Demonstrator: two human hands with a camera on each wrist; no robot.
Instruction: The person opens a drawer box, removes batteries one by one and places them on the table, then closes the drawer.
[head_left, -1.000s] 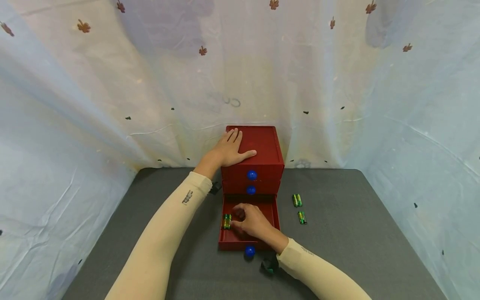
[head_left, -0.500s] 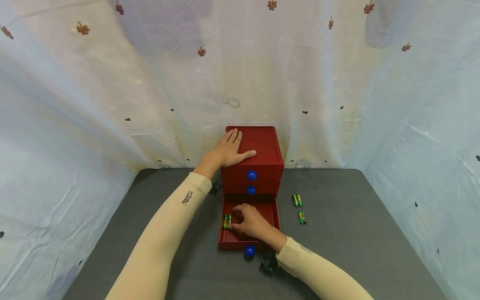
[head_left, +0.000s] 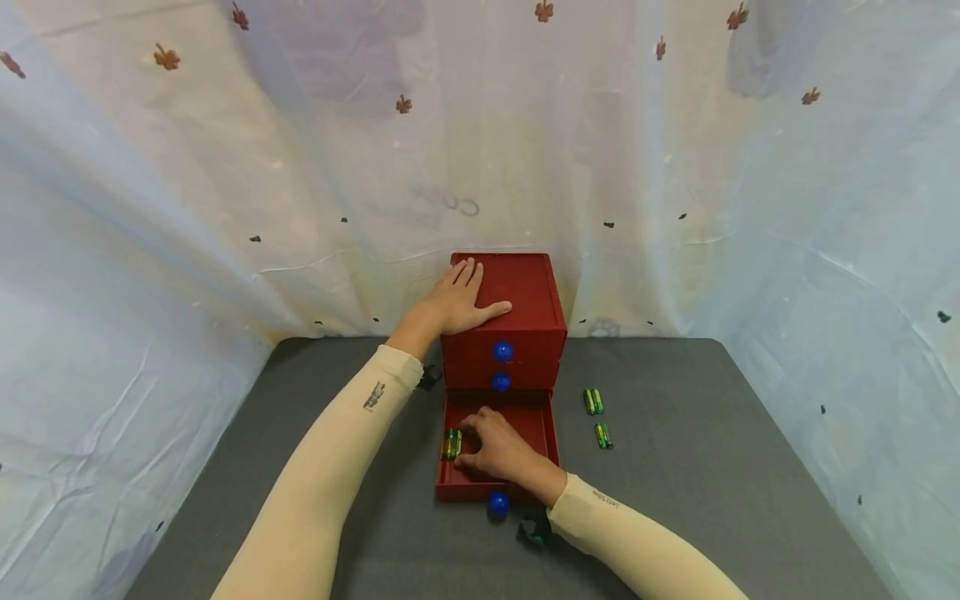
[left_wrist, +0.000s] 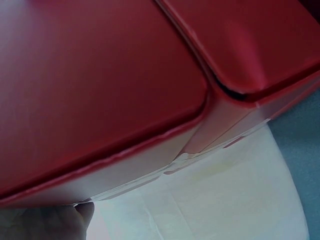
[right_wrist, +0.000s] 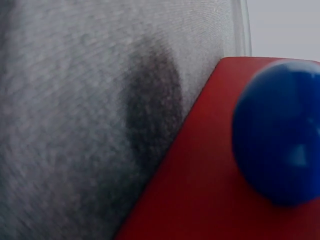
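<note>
My left hand (head_left: 457,302) rests flat on top of a red drawer unit (head_left: 525,287), fingers spread and thumb out to the right. In the left wrist view a bit of the hand (left_wrist: 47,224) shows below the red box side (left_wrist: 100,90). The lowest drawer (head_left: 540,425) is pulled out, and my right hand (head_left: 498,448) reaches into it. Thumb and forefinger stand apart at the two ends of green-and-gold batteries (head_left: 453,444) lying side by side along the drawer's left wall. The right wrist view shows only the blue knob (right_wrist: 280,135) and red drawer front (right_wrist: 195,175).
Two pairs of batteries, a farther one (head_left: 593,402) and a nearer one (head_left: 603,435), lie on the grey table (head_left: 675,500) right of the drawer. Two upper drawers with blue knobs (head_left: 502,351) are closed. A pale curtain (head_left: 675,167) hangs behind and at both sides.
My right hand has shifted slightly left toward the batteries in the drawer, its thumb and forefinger spreading wider. The left hand stays on the drawer unit.
</note>
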